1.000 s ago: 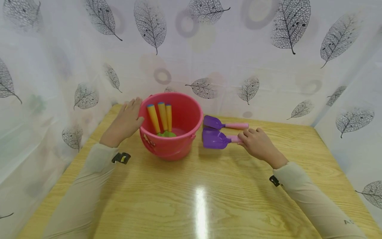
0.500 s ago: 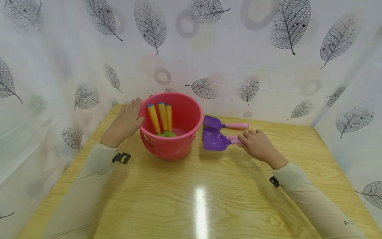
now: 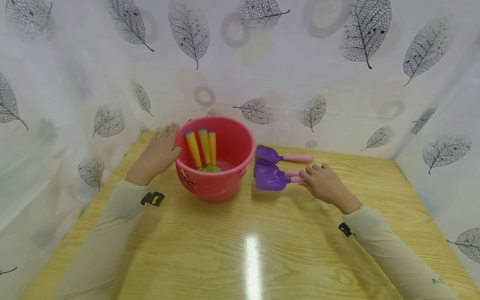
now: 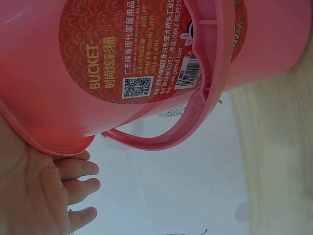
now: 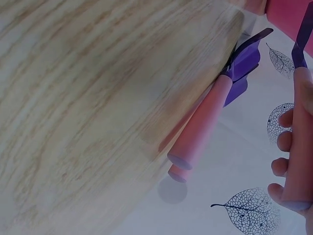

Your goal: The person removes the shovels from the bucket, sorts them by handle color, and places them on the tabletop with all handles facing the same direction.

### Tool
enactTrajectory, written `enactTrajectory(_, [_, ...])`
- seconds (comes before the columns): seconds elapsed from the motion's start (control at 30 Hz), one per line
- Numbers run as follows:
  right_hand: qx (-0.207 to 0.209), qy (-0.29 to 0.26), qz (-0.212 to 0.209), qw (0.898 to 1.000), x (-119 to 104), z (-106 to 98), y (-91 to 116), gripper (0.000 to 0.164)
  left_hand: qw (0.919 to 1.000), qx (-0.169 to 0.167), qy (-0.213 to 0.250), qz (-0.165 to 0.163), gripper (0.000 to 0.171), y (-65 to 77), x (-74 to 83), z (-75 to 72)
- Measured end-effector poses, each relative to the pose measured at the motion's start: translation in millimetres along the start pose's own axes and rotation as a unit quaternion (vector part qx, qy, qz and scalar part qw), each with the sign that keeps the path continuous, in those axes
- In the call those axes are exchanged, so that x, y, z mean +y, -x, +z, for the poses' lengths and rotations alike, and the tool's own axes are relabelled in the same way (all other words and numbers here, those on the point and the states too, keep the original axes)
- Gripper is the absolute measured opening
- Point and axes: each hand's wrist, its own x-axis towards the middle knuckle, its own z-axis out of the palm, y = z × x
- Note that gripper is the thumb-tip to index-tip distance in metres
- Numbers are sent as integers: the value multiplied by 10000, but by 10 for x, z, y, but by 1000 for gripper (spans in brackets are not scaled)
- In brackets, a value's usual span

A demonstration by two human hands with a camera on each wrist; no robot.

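Observation:
My right hand grips the pink handle of a toy shovel with a purple blade, raised above the table. Beside and behind it, two like shovels lie on the table: a far one and a nearer one, partly covered by the held one in the head view. My left hand rests at the left rim of a pink bucket, fingers extended along it. Inside the bucket stand three toy tools with yellow handles and green lower parts, leaning on its wall.
The wood-grain table meets a white leaf-print curtain at the back and both sides. The bucket's pink carrying handle hangs down its outside, near a printed label.
The held shovel has come up slightly and toward me, so the handle of the nearer shovel under it now shows. My left hand and the bucket have stayed still.

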Motion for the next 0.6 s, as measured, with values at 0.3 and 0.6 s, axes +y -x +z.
enactTrajectory(0.3, [-154,-47,23,9999,-18,43,15,22,10000,50,-17,51,65,-14,-5,10])
enactTrajectory(0.6, [-71,-208,135,9997,-47,79,20,23,10000,51,-19,5,65,-8,3,7])
